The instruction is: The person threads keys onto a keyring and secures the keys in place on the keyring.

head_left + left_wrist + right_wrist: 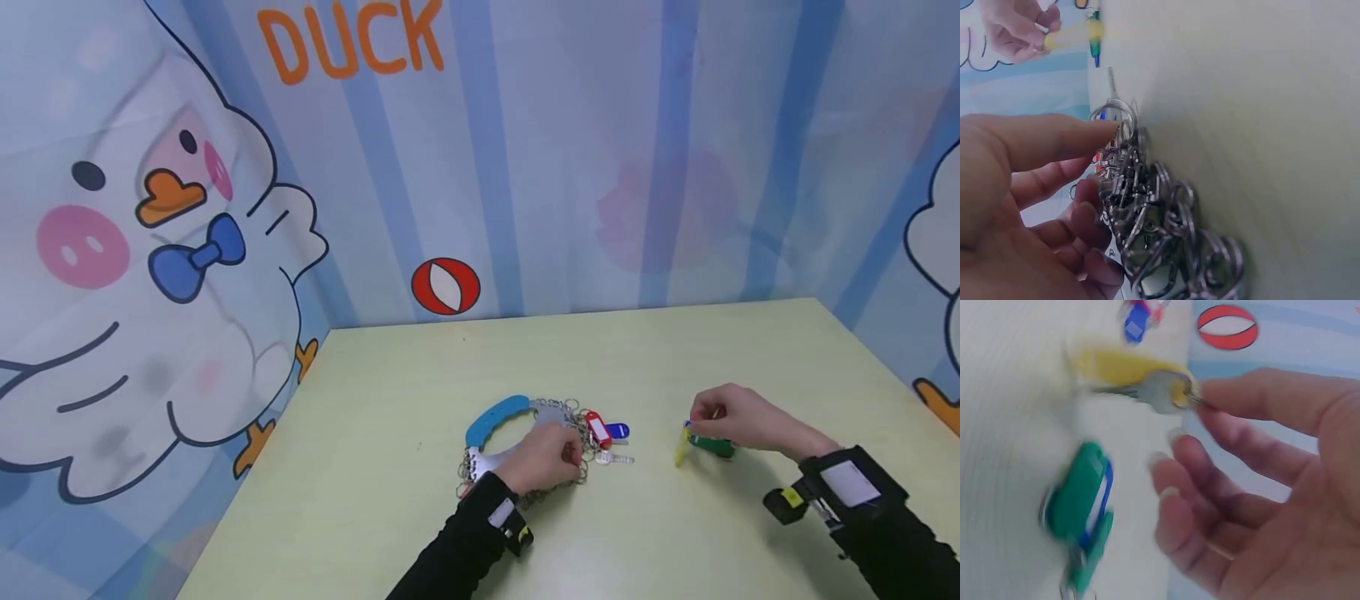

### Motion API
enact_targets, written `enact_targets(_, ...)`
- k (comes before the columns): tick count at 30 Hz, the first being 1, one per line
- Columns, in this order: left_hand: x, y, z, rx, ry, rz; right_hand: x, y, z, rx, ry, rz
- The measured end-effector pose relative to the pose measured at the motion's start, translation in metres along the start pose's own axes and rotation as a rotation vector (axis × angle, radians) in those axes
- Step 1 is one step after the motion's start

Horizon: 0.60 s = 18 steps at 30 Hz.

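Note:
A large key ring [498, 410] with a blue grip, a grey body and many small metal chains and split rings lies on the table. My left hand [540, 457] is over its right side, pinching a metal split ring [1124, 107] among the clasps. Red [597, 429] and blue [618, 431] key tags and a silver key [619, 458] lie beside it. My right hand [742, 417] pinches the small ring of a yellow key tag [1125, 367] with a key [1163, 392], both hanging down. Green key tags [1075, 494] lie just beyond, on the table.
The pale yellow table [360, 517] ends at a light blue curtain [555, 167] with a printed duck and ball. Each wrist wears a black strap with a small camera [787, 504].

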<state>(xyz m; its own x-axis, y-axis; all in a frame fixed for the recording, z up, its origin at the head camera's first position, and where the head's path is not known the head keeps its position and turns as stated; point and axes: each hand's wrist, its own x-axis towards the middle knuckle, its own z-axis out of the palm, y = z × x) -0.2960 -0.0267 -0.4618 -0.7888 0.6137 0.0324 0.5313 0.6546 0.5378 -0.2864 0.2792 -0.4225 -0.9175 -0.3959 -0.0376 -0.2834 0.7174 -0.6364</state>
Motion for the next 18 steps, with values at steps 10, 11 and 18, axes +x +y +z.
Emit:
enact_targets(10,-0.003,-0.003,-0.006,-0.089,-0.030,0.020,0.012,-0.011,0.017,0.379,0.012,-0.045)
enact_targets(11,-0.004,-0.004,-0.007,-0.093,-0.030,0.023,0.014,-0.011,0.020,0.445,-0.011,-0.050)
enact_targets(18,-0.006,-0.007,-0.010,-0.109,-0.035,0.041,0.023,-0.021,0.038,0.733,-0.107,0.022)
